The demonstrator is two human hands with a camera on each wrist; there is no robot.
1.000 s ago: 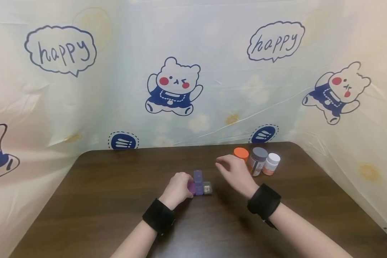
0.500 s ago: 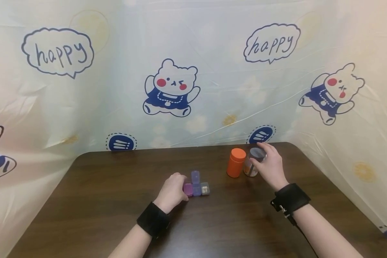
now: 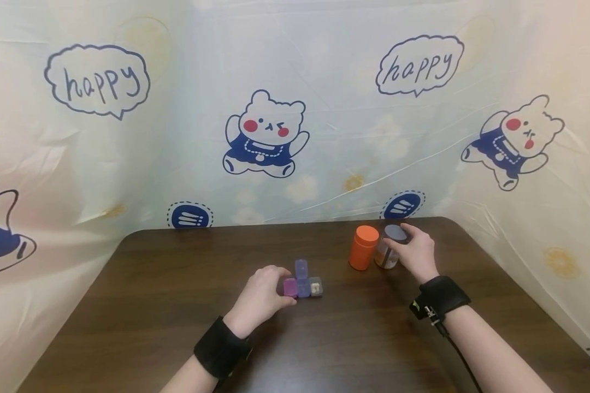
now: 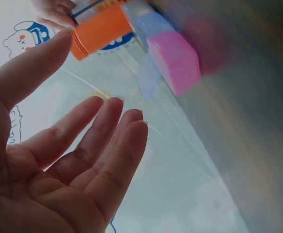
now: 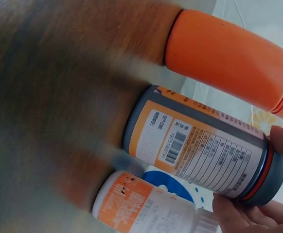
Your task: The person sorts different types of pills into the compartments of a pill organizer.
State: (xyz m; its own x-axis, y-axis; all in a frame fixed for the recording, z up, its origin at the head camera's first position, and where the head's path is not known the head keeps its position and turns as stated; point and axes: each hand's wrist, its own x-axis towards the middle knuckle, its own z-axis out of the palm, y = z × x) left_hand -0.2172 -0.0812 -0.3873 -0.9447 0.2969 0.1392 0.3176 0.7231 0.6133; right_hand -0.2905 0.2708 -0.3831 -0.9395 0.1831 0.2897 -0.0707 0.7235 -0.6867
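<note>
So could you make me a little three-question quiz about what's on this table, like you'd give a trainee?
1. True or false: the right hand holds the grey-capped bottle by its cap.
2. Which bottle stands directly left of the grey-capped one in the head view? A) the orange bottle B) a green bottle C) a glass jar
3. Fill in: the left hand rests beside the pill box's ____ compartment.

Key: 1 true. 2 A. 3 pink; the purple one next to it has its lid up.
</note>
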